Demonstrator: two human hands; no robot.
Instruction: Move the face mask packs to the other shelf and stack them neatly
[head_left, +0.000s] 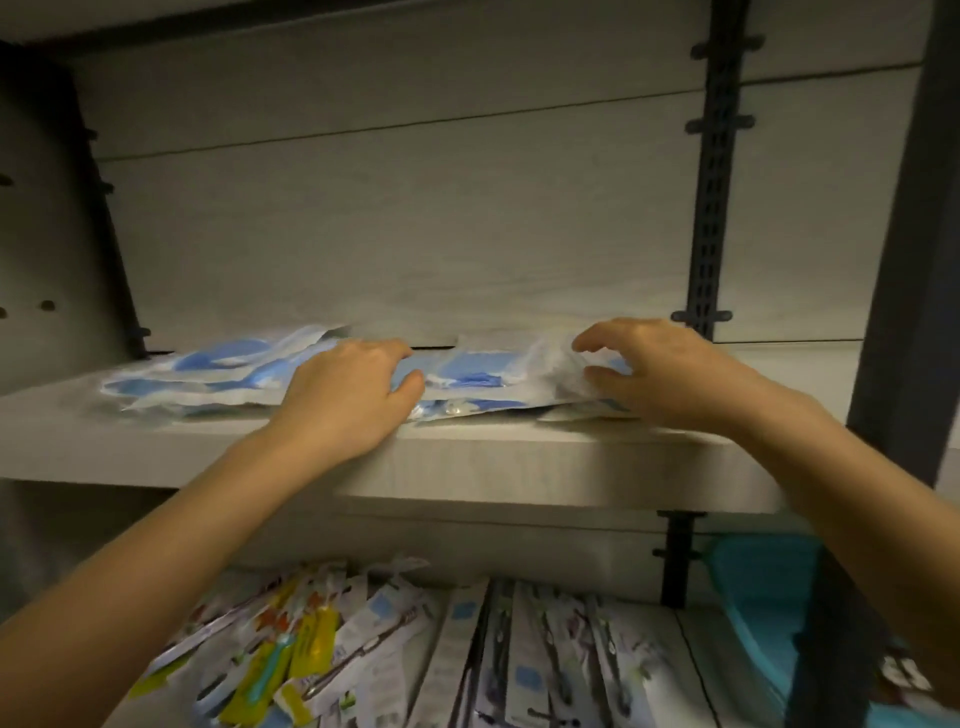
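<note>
Several blue-and-white face mask packs lie in loose, overlapping layers on a light wooden shelf at chest height. My left hand rests palm down on the packs near the middle of the pile, fingers together. My right hand is at the right end of the pile, with thumb and fingers curled around the crinkled edge of a clear-wrapped pack. More packs sit between my two hands. The lower layers are partly hidden under my hands.
The shelf below holds several packaged toothbrushes in yellow, white and grey wrappers. A teal plastic container sits at the lower right. A dark metal upright and a frame post border the right side.
</note>
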